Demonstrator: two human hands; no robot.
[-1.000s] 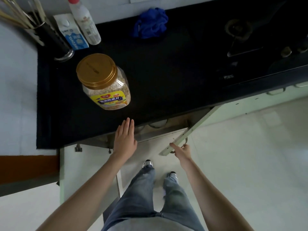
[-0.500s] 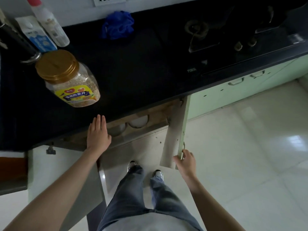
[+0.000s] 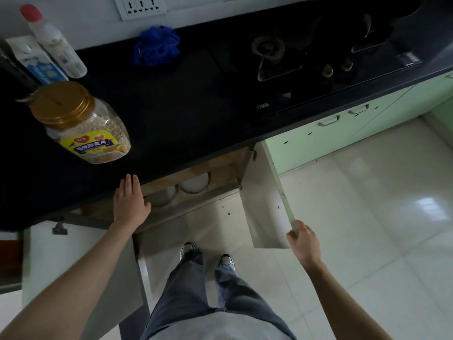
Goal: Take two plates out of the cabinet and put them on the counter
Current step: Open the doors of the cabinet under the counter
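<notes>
Below the black counter [image 3: 186,114] the cabinet stands with both doors swung out. Inside it, white plates [image 3: 196,182] show as two pale round rims on a wooden shelf, partly hidden by the counter edge. My left hand [image 3: 130,202] lies flat with fingers together against the counter's front edge, just left of the plates, holding nothing. My right hand [image 3: 302,239] grips the outer edge of the right cabinet door [image 3: 264,204], which is swung wide towards me. The left cabinet door [image 3: 81,266] hangs open under my left forearm.
On the counter stand an oat jar with a gold lid [image 3: 81,123], a milk carton [image 3: 36,62], a white bottle with a red cap [image 3: 54,42] and a blue cloth [image 3: 157,45]. A gas hob [image 3: 306,52] fills the right side. Green cabinet fronts [image 3: 343,133] continue right.
My right hand has pulled the right door further out to the right, exposing more of the shelf and plates. My left hand has stayed at the counter edge. The view has shifted rightwards.
</notes>
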